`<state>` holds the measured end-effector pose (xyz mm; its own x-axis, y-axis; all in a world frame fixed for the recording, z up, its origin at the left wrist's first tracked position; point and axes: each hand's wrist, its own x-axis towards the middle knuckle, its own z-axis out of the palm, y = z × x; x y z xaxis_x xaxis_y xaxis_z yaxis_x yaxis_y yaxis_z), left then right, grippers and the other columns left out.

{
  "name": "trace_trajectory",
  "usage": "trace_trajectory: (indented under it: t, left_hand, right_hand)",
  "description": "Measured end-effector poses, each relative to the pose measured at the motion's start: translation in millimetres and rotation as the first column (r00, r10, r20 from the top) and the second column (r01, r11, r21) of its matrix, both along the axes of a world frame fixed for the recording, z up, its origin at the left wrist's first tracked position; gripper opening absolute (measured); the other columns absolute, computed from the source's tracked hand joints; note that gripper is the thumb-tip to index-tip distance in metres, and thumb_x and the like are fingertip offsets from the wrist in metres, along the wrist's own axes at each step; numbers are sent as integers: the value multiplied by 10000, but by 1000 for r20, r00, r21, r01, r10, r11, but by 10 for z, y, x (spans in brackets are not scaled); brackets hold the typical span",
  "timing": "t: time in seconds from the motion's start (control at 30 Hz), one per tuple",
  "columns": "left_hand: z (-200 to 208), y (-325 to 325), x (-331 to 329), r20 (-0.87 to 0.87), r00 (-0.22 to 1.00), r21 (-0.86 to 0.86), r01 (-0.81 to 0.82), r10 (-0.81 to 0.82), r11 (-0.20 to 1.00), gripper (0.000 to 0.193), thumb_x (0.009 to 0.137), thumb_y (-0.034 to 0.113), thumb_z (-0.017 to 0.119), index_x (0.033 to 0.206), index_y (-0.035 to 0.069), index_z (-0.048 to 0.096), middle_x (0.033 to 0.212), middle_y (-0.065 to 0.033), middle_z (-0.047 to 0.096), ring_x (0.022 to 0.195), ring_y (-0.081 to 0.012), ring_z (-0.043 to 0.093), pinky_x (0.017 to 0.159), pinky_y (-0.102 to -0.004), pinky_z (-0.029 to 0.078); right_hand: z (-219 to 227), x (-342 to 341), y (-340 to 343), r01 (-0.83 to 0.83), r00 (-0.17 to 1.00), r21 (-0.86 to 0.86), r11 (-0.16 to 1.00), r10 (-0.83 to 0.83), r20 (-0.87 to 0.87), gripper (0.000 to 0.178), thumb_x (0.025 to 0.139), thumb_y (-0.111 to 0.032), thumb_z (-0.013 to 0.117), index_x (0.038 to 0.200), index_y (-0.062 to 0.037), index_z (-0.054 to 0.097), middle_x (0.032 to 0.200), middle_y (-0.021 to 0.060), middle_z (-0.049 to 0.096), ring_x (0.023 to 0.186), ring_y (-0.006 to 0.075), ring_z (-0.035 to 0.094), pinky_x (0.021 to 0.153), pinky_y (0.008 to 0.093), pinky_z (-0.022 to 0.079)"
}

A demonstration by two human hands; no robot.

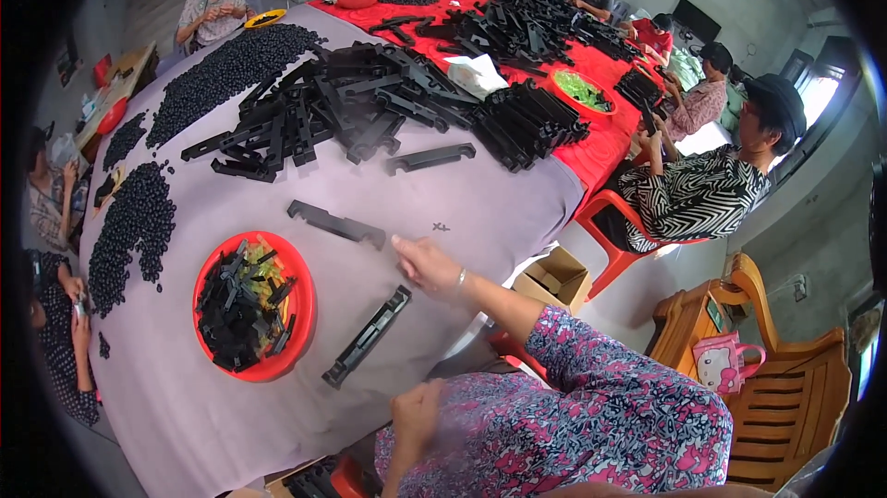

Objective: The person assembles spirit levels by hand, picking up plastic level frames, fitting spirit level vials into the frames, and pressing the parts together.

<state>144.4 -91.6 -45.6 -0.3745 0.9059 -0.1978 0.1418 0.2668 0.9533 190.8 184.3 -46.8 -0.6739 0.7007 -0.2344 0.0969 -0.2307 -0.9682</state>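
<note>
My right hand (430,265) reaches over the table with its fingers curled, the fingertips at the near right end of a long black plastic strip (334,222) with notched edges. Close to my body, my left hand (416,410) is closed and partly blurred; whatever its fingers may hold is hidden. Between the hands lies another long black plastic part (367,336), slanted, with a shiny channel along it. Left of that part stands a red bowl (308,313) holding small black pieces and yellowish clear ones.
Beyond lie a large pile of black strips (370,96), a single strip (431,158) and tiny crossed pieces (441,227). Small black round pieces (134,230) spread along the left. Several people sit around the table. A cardboard box (559,276) and wooden chair (776,387) stand at right.
</note>
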Motion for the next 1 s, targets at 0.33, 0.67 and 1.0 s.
trace_trajectory:
  t: [0.33, 0.67, 1.0]
  left_hand:
    - [-304, -142, 89, -36, 999, 96, 36, -33, 995, 438, 977, 302, 647, 716, -50, 629, 582, -159, 562, 534, -198, 539, 575, -402, 444]
    - [-265, -189, 85, -66, 998, 187, 22, -10, 982, 412, 980, 263, 649, 723, -56, 609, 592, -173, 539, 522, -235, 510, 568, -410, 427]
    - [-228, -140, 39, -93, 991, 123, 103, -92, 987, 432, 982, 299, 639, 739, -58, 627, 598, -171, 556, 539, -218, 508, 593, -403, 437]
  right_hand:
    - [136, -107, -13, -48, 989, 212, 976, 16, 150, 697, 999, -621, 517, 542, -96, 478, 463, 22, 443, 339, 139, 428, 323, 312, 324]
    - [119, -119, -13, 11, 992, 180, 984, -34, 121, 622, 995, -566, 585, 581, -115, 476, 478, -13, 404, 365, 95, 342, 343, 285, 237]
    - [115, -162, -49, 11, 995, 236, 972, -35, 96, 529, 971, -498, 628, 630, -103, 543, 515, -5, 463, 416, 110, 399, 393, 298, 311]
